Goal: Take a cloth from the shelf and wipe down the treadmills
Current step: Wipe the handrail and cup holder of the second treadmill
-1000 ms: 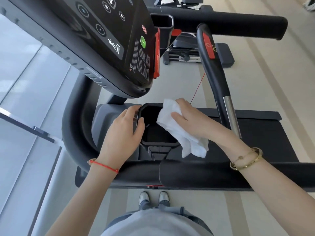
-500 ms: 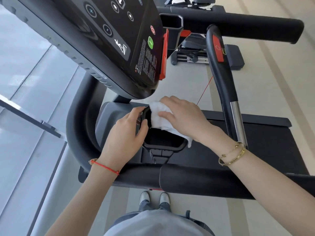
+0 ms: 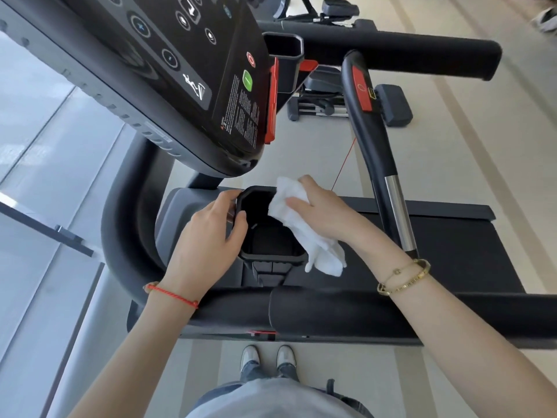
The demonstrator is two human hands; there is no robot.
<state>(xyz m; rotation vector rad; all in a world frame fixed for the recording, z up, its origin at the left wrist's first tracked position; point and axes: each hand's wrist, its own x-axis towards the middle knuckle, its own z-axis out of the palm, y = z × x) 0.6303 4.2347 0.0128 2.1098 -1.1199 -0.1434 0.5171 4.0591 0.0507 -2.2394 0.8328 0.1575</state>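
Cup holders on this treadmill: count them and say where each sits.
2. One cup holder sits below the console, its rim gripped by the left hand while the right hand presses the cloth on it. The second cup holder sits at the console's far side. Others may be hidden.

cloth [image 3: 297, 218] white | cup holder [image 3: 271, 236] black | wrist cord [image 3: 173, 295] red

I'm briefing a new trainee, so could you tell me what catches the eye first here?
The white cloth at centre, held by the right hand on the right rim of the black cup holder. The left hand grips the holder's left rim. Above left looms the console with its green button.
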